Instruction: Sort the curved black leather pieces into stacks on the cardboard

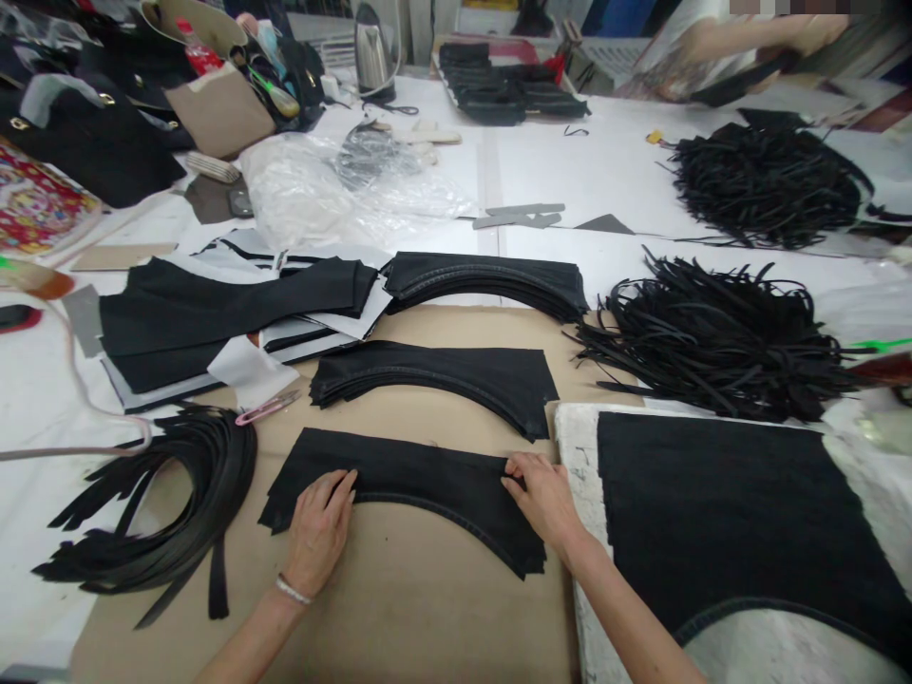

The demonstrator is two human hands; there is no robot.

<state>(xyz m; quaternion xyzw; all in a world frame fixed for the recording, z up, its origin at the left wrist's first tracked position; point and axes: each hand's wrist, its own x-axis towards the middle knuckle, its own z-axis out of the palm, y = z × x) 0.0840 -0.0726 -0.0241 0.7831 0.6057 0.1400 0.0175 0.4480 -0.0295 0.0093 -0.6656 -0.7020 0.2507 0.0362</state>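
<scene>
In front of me lies a black curved panel (420, 475), leather-like, on top of what looks like a thin stack of similar pieces. The fingers of my left hand (319, 532) are closed at the left end of its arched lower edge. My right hand (545, 503) pinches the panel near its upper right corner; the fingertips are partly hidden. Just beyond it sits a second stack of black curved panels (434, 366), and behind that a third stack (488, 275). A larger black sheet with a curved cutout (719, 503) rests on a pale slab at my right.
Coiled black strips (214, 484) lie left, near a pink-handled tool (267, 408). Two heaps of thin black strips (727, 337) occupy the right. Behind are clear plastic bags (306, 190), a kettle (374, 57) and another person's arm (741, 43).
</scene>
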